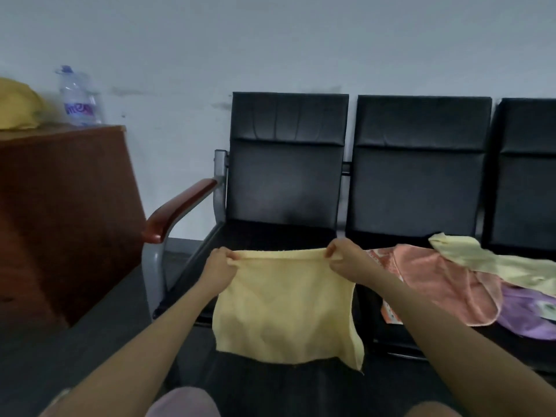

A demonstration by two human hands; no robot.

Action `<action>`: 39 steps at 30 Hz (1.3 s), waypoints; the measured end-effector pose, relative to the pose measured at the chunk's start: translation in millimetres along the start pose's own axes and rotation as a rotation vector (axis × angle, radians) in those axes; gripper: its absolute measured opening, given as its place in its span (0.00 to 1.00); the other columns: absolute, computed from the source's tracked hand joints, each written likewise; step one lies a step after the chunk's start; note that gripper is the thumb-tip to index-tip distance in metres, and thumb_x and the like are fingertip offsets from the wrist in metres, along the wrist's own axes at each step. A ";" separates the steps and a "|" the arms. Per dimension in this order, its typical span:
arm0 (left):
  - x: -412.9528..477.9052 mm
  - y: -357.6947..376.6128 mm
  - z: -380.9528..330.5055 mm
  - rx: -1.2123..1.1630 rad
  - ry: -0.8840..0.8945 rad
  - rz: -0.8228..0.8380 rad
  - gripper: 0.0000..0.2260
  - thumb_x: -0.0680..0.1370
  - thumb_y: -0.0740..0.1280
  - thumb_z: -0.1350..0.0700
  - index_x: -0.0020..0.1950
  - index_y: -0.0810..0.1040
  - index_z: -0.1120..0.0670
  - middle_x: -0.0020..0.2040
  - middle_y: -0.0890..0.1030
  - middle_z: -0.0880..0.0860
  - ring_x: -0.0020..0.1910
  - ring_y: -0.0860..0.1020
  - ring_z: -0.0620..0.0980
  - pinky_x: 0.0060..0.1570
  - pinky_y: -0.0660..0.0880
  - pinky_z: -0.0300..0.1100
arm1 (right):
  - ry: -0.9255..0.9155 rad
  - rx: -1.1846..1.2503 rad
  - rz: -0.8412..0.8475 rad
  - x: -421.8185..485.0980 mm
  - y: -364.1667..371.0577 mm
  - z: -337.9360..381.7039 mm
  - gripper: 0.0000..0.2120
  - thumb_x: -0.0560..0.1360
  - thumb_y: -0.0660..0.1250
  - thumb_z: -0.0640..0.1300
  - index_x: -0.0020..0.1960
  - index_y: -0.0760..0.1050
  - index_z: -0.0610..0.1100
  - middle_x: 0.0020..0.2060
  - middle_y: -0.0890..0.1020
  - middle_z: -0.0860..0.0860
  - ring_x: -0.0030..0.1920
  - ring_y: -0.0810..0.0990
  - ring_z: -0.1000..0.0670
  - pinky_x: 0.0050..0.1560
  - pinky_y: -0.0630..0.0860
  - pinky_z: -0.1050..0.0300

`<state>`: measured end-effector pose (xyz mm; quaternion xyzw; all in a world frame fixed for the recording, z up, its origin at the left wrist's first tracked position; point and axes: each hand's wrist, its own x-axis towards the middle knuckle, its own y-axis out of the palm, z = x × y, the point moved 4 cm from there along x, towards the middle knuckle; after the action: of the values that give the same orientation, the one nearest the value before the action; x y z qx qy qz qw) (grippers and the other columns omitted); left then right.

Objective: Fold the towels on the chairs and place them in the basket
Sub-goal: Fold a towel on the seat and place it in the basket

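Nearest to us, the yellow towel (pixel 282 308) hangs in the air in front of the left chair (pixel 285 182), stretched by its top edge. The left hand (pixel 221 261) pinches its top left corner and the right hand (pixel 340 255) its top right corner. The hands are apart, with the cloth taut between them. We cannot tell whether this towel has already been folded once, and we judge its folding barely begun.

Just beyond to the right, on the seat of the middle chair (pixel 418 176), lies a loose heap. It holds a purple towel (pixel 529 314), a pink towel (pixel 445 284), an orange patterned towel (pixel 382 260) partly under the pink one, and a pale yellow towel (pixel 481 260) draped across. None is folded, so we judge most of the work lies ahead.

We see no basket. Far left, a wooden cabinet (pixel 60 206) carries a water bottle (pixel 79 97) and a yellow cloth (pixel 18 105).
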<state>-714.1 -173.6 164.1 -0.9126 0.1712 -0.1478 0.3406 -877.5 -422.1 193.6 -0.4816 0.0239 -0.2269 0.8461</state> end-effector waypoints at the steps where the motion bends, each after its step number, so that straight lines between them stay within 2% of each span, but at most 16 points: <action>1: 6.1 6.6 7.7 -0.025 -0.025 0.006 0.08 0.76 0.63 0.64 0.53 0.74 0.55 0.56 0.74 0.55 0.44 0.72 0.45 0.32 0.64 0.31 | -0.002 -0.007 0.012 6.6 5.7 -8.0 0.08 0.74 0.62 0.36 0.47 0.72 0.50 0.48 0.71 0.53 0.47 0.73 0.52 0.37 0.65 0.71; 4: 31.6 19.0 13.6 -0.041 -0.045 0.050 0.04 0.77 0.65 0.60 0.50 0.74 0.53 0.54 0.76 0.54 0.42 0.73 0.44 0.33 0.65 0.34 | 0.013 0.024 -0.034 35.0 10.4 -24.2 0.07 0.75 0.61 0.36 0.46 0.73 0.48 0.47 0.73 0.51 0.45 0.73 0.52 0.39 0.65 0.69; 8: 91.7 19.9 1.5 -0.089 -0.025 0.028 0.04 0.78 0.65 0.55 0.51 0.75 0.53 0.50 0.74 0.50 0.47 0.72 0.47 0.35 0.66 0.36 | 0.100 0.206 -0.093 94.4 9.7 -42.2 0.04 0.76 0.62 0.40 0.49 0.75 0.45 0.42 0.77 0.50 0.40 0.74 0.53 0.36 0.70 0.61; 11: 129.6 39.2 16.3 -0.080 -0.086 0.069 0.06 0.79 0.64 0.54 0.54 0.73 0.54 0.50 0.74 0.49 0.48 0.72 0.47 0.36 0.66 0.37 | 0.154 0.091 0.054 132.1 38.5 -66.9 0.05 0.79 0.59 0.43 0.50 0.73 0.46 0.41 0.76 0.52 0.42 0.74 0.52 0.41 0.71 0.57; 14: 135.9 80.1 60.7 0.094 -0.143 0.210 0.11 0.80 0.63 0.56 0.61 0.69 0.55 0.56 0.74 0.53 0.49 0.72 0.48 0.43 0.68 0.40 | 0.202 -0.080 0.269 139.1 99.8 -107.4 0.09 0.80 0.56 0.42 0.54 0.74 0.43 0.50 0.78 0.47 0.50 0.76 0.46 0.46 0.70 0.54; 16: 128.3 101.1 85.2 0.211 -0.111 0.255 0.13 0.80 0.63 0.56 0.63 0.70 0.55 0.56 0.73 0.53 0.51 0.72 0.49 0.47 0.68 0.41 | 0.217 -0.123 0.226 132.0 124.0 -126.0 0.10 0.80 0.57 0.41 0.57 0.73 0.41 0.52 0.78 0.46 0.48 0.75 0.47 0.44 0.69 0.56; 19: 125.1 107.3 95.3 0.281 0.028 0.139 0.09 0.80 0.62 0.55 0.59 0.75 0.55 0.52 0.74 0.52 0.53 0.73 0.51 0.49 0.69 0.43 | 0.158 -0.191 0.063 130.9 129.4 -132.1 0.09 0.80 0.58 0.42 0.57 0.73 0.43 0.51 0.77 0.47 0.48 0.76 0.48 0.43 0.70 0.56; 21: 127.5 103.3 91.1 0.181 0.065 0.082 0.07 0.80 0.61 0.55 0.55 0.75 0.54 0.48 0.77 0.50 0.48 0.75 0.50 0.46 0.72 0.43 | 0.095 -0.196 0.024 135.2 127.8 -129.7 0.07 0.79 0.58 0.42 0.55 0.72 0.44 0.50 0.75 0.49 0.49 0.75 0.48 0.44 0.70 0.56; 23: 135.8 94.6 84.7 0.004 0.014 -0.014 0.05 0.80 0.62 0.56 0.51 0.76 0.55 0.45 0.78 0.50 0.43 0.76 0.47 0.42 0.73 0.42 | 0.066 -0.144 -0.003 142.1 123.9 -127.3 0.06 0.80 0.58 0.41 0.53 0.72 0.44 0.48 0.75 0.50 0.47 0.75 0.49 0.44 0.72 0.55; 26: 156.1 82.1 78.3 -0.227 -0.125 -0.140 0.09 0.79 0.62 0.53 0.45 0.76 0.56 0.40 0.78 0.51 0.40 0.74 0.46 0.42 0.71 0.44 | 0.096 -0.040 -0.040 155.6 114.8 -127.6 0.07 0.80 0.57 0.43 0.51 0.73 0.45 0.45 0.76 0.50 0.44 0.76 0.50 0.44 0.72 0.54; 27: 162.8 80.0 76.6 -0.233 -0.125 -0.153 0.09 0.79 0.61 0.54 0.42 0.75 0.56 0.38 0.77 0.51 0.38 0.74 0.46 0.40 0.70 0.43 | 0.101 -0.030 -0.049 159.7 113.7 -129.7 0.06 0.80 0.58 0.43 0.50 0.74 0.45 0.45 0.76 0.50 0.44 0.76 0.49 0.44 0.73 0.53; 29: 170.8 83.6 78.3 -0.092 -0.082 -0.113 0.10 0.80 0.60 0.56 0.40 0.74 0.56 0.37 0.76 0.51 0.37 0.73 0.47 0.36 0.68 0.41 | 0.130 -0.064 -0.025 165.0 117.5 -137.0 0.06 0.80 0.59 0.42 0.51 0.74 0.43 0.48 0.76 0.47 0.45 0.76 0.47 0.45 0.73 0.53; 31: 173.5 98.2 90.4 0.094 -0.061 -0.047 0.07 0.80 0.61 0.58 0.45 0.76 0.59 0.43 0.76 0.54 0.42 0.75 0.51 0.39 0.70 0.42 | 0.201 -0.111 0.035 166.6 126.7 -147.2 0.08 0.79 0.60 0.41 0.56 0.73 0.42 0.54 0.73 0.45 0.47 0.76 0.46 0.46 0.71 0.54; 33: 173.7 110.1 101.6 0.197 -0.074 -0.014 0.05 0.79 0.62 0.60 0.53 0.75 0.58 0.53 0.73 0.57 0.48 0.74 0.55 0.48 0.71 0.46 | 0.274 -0.084 0.071 168.7 128.9 -151.4 0.11 0.79 0.61 0.41 0.61 0.70 0.43 0.60 0.70 0.45 0.50 0.76 0.45 0.49 0.72 0.55; 36: 181.1 112.7 102.5 0.214 -0.121 0.087 0.16 0.80 0.62 0.60 0.67 0.69 0.55 0.66 0.65 0.58 0.59 0.72 0.58 0.61 0.69 0.49 | 0.288 -0.090 0.187 178.3 125.6 -149.8 0.20 0.78 0.62 0.40 0.70 0.66 0.46 0.67 0.65 0.45 0.59 0.74 0.44 0.57 0.71 0.54; 39: 186.1 106.6 99.8 0.293 -0.148 0.209 0.17 0.79 0.64 0.59 0.68 0.71 0.57 0.66 0.68 0.59 0.60 0.72 0.57 0.61 0.67 0.45 | 0.285 -0.120 0.305 183.4 121.4 -146.4 0.20 0.78 0.61 0.38 0.69 0.67 0.46 0.64 0.70 0.45 0.58 0.74 0.46 0.54 0.71 0.57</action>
<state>-531.1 -269.2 48.6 -0.8390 0.2161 -0.0677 0.4948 -707.3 -562.0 47.7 -0.4850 0.2294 -0.1603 0.8285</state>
